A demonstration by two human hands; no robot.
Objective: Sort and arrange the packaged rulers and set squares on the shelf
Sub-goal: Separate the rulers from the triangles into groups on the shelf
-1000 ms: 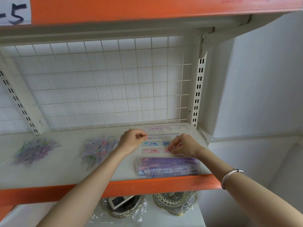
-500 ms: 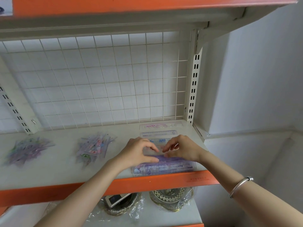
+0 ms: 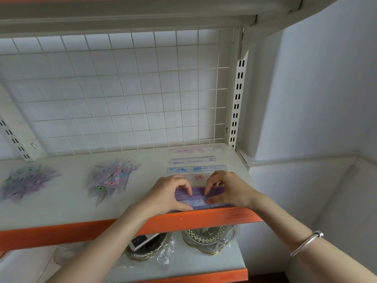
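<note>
- Hands at work on a shop shelf (image 3: pixel 61 207), lining up packaged rulers in a column just behind the orange front lip (image 3: pixel 204 219)
- Left hand (image 3: pixel 167 193) curled over the purple ruler pack (image 3: pixel 195 198), fingertips on top and thumb at its near edge, pinching it; right hand (image 3: pixel 228 190) mirroring that hold at the pack's other end, silver bangle (image 3: pixel 308 242) on the forearm
- Purple ruler pack lying flat directly behind the lip and parallel to it, towards the lip's right end
- Further back from the lip, in order: pink-printed ruler (image 3: pixel 199 177) just beside the pack's far edge and partly hidden by fingers, blue ruler (image 3: pixel 196 169), lilac ruler (image 3: pixel 192 159), pale pink set (image 3: pixel 195 150) farthest back, under the wire grid (image 3: pixel 122 88)
- Well to the left along the lip and set back from it: two loose heaps of packaged set squares, nearer heap (image 3: pixel 111 178) and far heap (image 3: pixel 26 180), both looking unsorted
- Step in hand, by the look of it: squaring the pack true to the lip and in line with the column behind
- Next move, as judged: letting go cleanly without dragging the slippery wrap askew, then reaching left along the lip for the nearer heap, lifting thin wrapped triangles by fingertip, one at a time
- Below the lip: wrapped dishes (image 3: pixel 208 237) and a phone (image 3: pixel 142 241), no part of the job
</note>
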